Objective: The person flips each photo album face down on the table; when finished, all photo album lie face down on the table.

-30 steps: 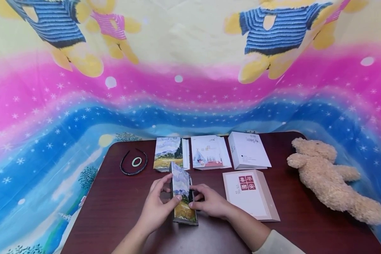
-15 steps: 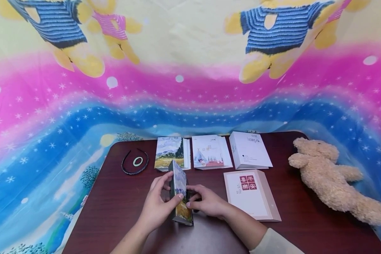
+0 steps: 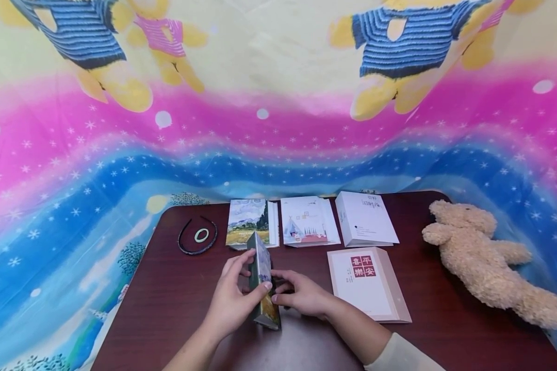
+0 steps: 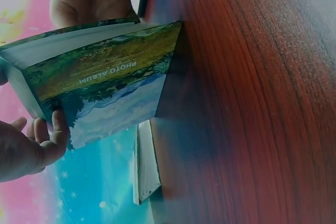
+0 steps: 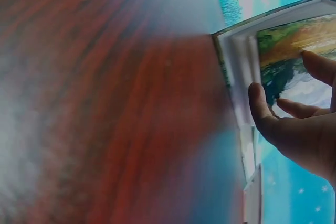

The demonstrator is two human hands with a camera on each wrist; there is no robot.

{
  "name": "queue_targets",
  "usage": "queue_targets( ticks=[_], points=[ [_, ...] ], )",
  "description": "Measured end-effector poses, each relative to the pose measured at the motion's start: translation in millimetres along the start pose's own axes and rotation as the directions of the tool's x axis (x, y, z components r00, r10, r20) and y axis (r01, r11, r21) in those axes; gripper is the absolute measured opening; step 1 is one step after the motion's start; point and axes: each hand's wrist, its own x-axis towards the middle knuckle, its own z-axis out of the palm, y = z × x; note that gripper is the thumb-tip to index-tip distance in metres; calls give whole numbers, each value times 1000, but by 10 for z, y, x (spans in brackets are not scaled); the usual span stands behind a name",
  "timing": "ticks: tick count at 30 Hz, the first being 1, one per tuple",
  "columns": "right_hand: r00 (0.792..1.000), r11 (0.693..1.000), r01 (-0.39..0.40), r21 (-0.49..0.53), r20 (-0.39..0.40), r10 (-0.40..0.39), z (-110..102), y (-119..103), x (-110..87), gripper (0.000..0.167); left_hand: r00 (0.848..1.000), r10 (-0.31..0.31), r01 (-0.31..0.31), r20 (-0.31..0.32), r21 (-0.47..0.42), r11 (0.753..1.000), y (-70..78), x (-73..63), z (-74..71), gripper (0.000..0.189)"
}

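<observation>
A photo album (image 3: 262, 281) with a painted landscape cover stands tilted on edge near the table's front middle. "PHOTO ALBUM" shows on its cover in the left wrist view, with pale page edges beside it. My left hand (image 3: 229, 296) holds it from the left, thumb across the painted face and fingers behind. From the other side my right hand (image 3: 304, 294) pinches at its right edge, fingers and thumb bent. In the right wrist view that hand's fingertips (image 5: 310, 59) lie on the painted face, inside a pale border. A like painted album (image 3: 247, 221) lies just behind.
Along the back lie a white album with a tent picture (image 3: 304, 221) and a plain white one (image 3: 366, 219). An album with red characters (image 3: 359, 288) lies beside my right forearm. A headband (image 3: 180, 239) surrounds a pale ring (image 3: 201, 235). At right lies a teddy bear (image 3: 487, 263).
The held album has turned so that its painted face shows narrower and more of its dark left side appears. Both hands keep hold; the right has shifted slightly left with its edge.
</observation>
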Motion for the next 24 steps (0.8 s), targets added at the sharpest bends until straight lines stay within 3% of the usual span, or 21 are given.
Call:
queue_targets(
  ticks=[6,12,24],
  points=[
    [999,999,41,4,0,-41,-20,-94,-39,64,1000,11,-10,15,-36,999,12,-1,14,72],
    [999,996,33,80,18,-34,-61,-187,-81,61,1000,24,-23,18,-88,996,23,-10,21,71],
    [994,978,104,182,1,-106,-90,-388,-183,61,999,35,-34,8,-146,989,-9,-24,47,72]
  ],
)
